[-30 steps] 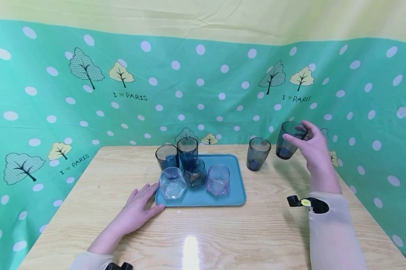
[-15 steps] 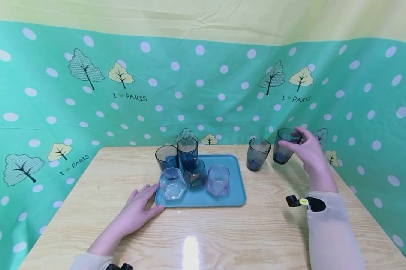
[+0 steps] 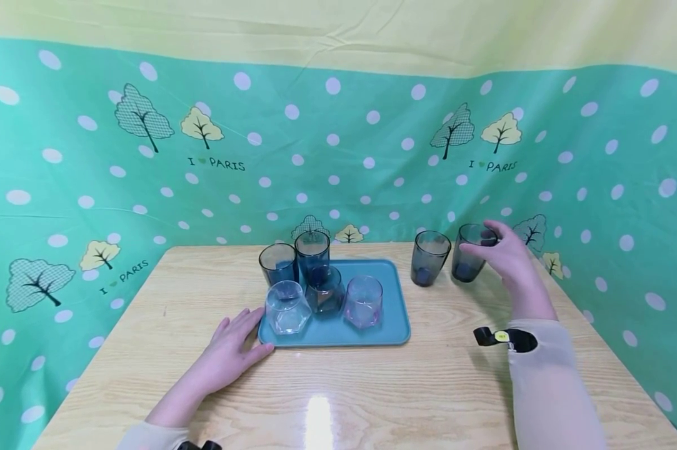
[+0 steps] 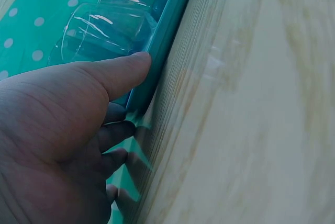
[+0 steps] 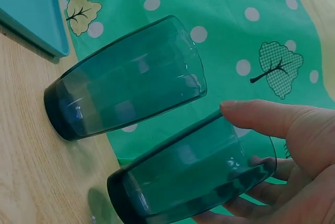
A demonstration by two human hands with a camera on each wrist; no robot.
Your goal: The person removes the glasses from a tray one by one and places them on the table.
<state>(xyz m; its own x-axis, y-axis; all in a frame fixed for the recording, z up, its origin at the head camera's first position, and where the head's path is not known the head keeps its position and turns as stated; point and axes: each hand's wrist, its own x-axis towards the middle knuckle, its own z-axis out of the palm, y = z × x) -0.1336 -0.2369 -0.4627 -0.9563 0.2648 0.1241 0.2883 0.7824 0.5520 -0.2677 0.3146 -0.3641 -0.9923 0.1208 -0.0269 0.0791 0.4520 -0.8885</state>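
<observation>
My right hand (image 3: 509, 259) grips a tall smoky glass tumbler (image 3: 466, 265) near its rim, thumb on the near side and fingers round the far side. In the right wrist view the base of this tumbler (image 5: 183, 179) is close over the table. A matching tumbler (image 3: 430, 261) stands upright just left of it. At the left, my left hand (image 3: 228, 353) rests at the front left corner of a blue tray (image 3: 391, 312). In the left wrist view its thumb lies on the tray rim (image 4: 170, 25), the other fingers loosely bent along the side.
Grouped on the tray's left and middle are a clear faceted glass (image 3: 287, 312), a pinkish glass (image 3: 364, 303), a short grey glass (image 3: 324, 297) and a tall blue-grey tumbler (image 3: 312, 247). Another dark tumbler (image 3: 278, 262) stands at the back left corner. A dotted curtain (image 3: 338, 156) encloses the table.
My right hand has lowered the tumbler and brought it left, closer to the standing tumbler. The left hand stays at the tray corner.
</observation>
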